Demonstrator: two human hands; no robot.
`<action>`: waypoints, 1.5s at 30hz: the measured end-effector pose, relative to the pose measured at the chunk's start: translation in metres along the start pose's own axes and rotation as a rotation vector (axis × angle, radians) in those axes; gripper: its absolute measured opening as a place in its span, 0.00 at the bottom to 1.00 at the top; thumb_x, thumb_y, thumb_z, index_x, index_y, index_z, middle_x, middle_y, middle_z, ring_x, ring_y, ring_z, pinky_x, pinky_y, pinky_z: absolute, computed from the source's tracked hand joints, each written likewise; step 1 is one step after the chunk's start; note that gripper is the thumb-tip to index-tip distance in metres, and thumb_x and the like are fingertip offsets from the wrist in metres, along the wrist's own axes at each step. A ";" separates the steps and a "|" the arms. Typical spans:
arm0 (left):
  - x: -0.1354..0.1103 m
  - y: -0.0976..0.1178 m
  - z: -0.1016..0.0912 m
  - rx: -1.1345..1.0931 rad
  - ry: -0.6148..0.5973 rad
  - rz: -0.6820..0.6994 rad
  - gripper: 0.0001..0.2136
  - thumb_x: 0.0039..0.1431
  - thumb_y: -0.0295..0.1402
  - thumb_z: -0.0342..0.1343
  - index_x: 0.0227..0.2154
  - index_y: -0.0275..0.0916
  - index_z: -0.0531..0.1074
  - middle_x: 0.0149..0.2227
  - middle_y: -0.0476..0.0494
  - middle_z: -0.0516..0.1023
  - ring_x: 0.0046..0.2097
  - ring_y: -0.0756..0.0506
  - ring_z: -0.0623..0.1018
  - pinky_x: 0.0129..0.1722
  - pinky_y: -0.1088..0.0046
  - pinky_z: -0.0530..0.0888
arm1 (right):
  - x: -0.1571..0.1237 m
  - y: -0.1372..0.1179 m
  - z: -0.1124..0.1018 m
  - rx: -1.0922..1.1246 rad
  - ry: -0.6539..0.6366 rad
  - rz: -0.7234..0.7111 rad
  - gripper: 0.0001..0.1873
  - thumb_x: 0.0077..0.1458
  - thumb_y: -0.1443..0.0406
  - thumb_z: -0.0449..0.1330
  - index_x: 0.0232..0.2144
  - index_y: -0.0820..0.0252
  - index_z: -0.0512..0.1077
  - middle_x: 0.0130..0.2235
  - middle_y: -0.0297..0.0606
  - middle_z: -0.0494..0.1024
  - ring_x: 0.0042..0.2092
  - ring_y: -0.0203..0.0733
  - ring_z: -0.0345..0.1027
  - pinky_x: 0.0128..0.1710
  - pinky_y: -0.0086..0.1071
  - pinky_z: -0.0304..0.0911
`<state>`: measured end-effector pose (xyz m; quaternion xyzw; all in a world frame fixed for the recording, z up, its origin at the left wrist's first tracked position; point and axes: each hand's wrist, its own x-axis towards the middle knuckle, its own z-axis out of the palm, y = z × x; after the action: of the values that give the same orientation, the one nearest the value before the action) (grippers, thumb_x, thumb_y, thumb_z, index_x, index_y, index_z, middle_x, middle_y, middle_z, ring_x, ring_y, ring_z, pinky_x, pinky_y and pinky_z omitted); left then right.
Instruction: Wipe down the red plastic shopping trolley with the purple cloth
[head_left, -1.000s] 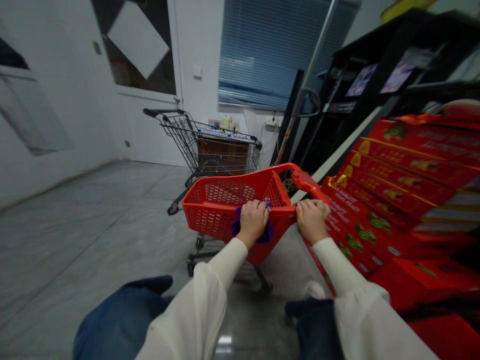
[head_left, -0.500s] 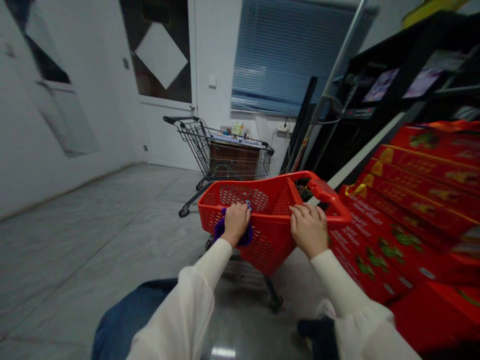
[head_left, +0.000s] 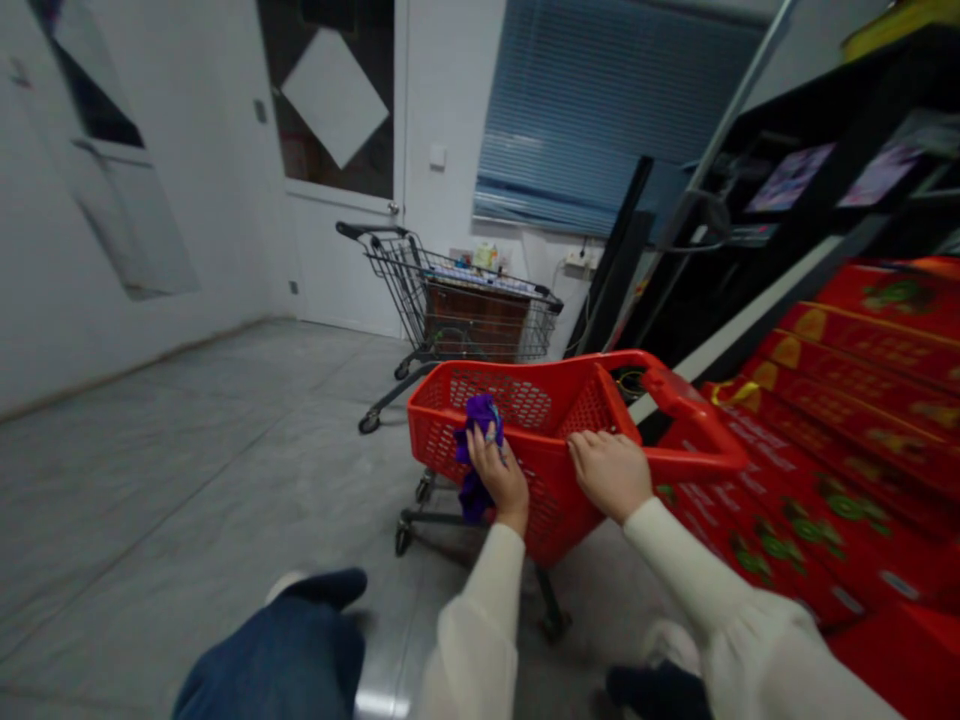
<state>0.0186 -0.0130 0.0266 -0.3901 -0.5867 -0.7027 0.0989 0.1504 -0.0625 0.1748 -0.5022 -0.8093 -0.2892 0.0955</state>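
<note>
A red plastic shopping cart (head_left: 547, 500) on a dark wheeled frame stands in front of me, its handle toward the right. My left hand (head_left: 501, 480) is closed on a purple cloth (head_left: 474, 495) against the near side of the basket, by the rim. Part of the cloth sticks up above the rim and part hangs down outside. My right hand (head_left: 611, 470) grips the near rim of the basket, its fingers curled over the top edge.
A grey wire shopping cart (head_left: 390, 270) holding a brown box (head_left: 476, 318) stands behind the red cart. Red printed boxes (head_left: 825, 480) are stacked at the right. Long poles (head_left: 611, 260) lean by the window blinds (head_left: 585, 120). A white door (head_left: 341, 260) is at the back.
My left hand has turned and shifted slightly right, and the purple cloth now shows above the rim. My right hand stays on the rim. The view has shifted a little.
</note>
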 end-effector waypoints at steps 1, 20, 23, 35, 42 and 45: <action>-0.014 0.005 0.005 -0.008 -0.001 -0.027 0.20 0.70 0.32 0.42 0.61 0.36 0.65 0.65 0.28 0.62 0.69 0.38 0.57 0.65 0.51 0.61 | 0.000 -0.001 0.000 -0.010 -0.007 -0.002 0.20 0.68 0.63 0.45 0.36 0.60 0.77 0.36 0.42 0.81 0.38 0.42 0.72 0.39 0.36 0.49; -0.025 -0.008 0.037 0.005 0.039 -0.085 0.12 0.66 0.38 0.50 0.43 0.36 0.72 0.47 0.32 0.72 0.51 0.39 0.70 0.53 0.53 0.67 | 0.041 -0.024 0.013 0.009 -0.239 -0.061 0.19 0.69 0.62 0.43 0.48 0.59 0.72 0.43 0.43 0.80 0.41 0.43 0.76 0.38 0.31 0.60; -0.035 -0.004 0.023 -0.052 -0.106 0.084 0.09 0.65 0.37 0.52 0.34 0.39 0.72 0.36 0.40 0.73 0.42 0.42 0.72 0.47 0.60 0.70 | 0.035 -0.023 0.012 0.019 -0.224 -0.077 0.20 0.69 0.62 0.42 0.50 0.59 0.71 0.43 0.43 0.81 0.42 0.42 0.76 0.39 0.31 0.60; -0.035 -0.039 -0.010 0.034 -0.126 0.356 0.15 0.65 0.31 0.50 0.50 0.45 0.75 0.56 0.36 0.72 0.62 0.38 0.65 0.61 0.54 0.66 | 0.026 -0.027 0.002 0.097 -0.199 -0.085 0.20 0.68 0.62 0.45 0.50 0.57 0.74 0.44 0.42 0.82 0.42 0.40 0.76 0.41 0.30 0.61; -0.018 -0.075 -0.027 0.076 -0.083 0.417 0.11 0.64 0.31 0.51 0.42 0.43 0.78 0.47 0.37 0.74 0.52 0.41 0.70 0.55 0.59 0.69 | 0.031 -0.045 0.004 0.126 -0.192 -0.195 0.21 0.69 0.61 0.45 0.56 0.58 0.70 0.49 0.45 0.79 0.47 0.42 0.73 0.48 0.34 0.61; -0.022 -0.076 -0.024 0.084 -0.139 0.482 0.10 0.64 0.29 0.52 0.40 0.44 0.78 0.45 0.39 0.74 0.50 0.42 0.69 0.53 0.62 0.70 | 0.041 -0.056 0.011 0.148 -0.201 -0.246 0.23 0.69 0.62 0.45 0.62 0.55 0.65 0.51 0.44 0.78 0.47 0.41 0.73 0.46 0.33 0.62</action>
<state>-0.0224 -0.0195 -0.0445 -0.5616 -0.5107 -0.6055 0.2392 0.0838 -0.0432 0.1629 -0.4174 -0.8892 -0.1867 0.0147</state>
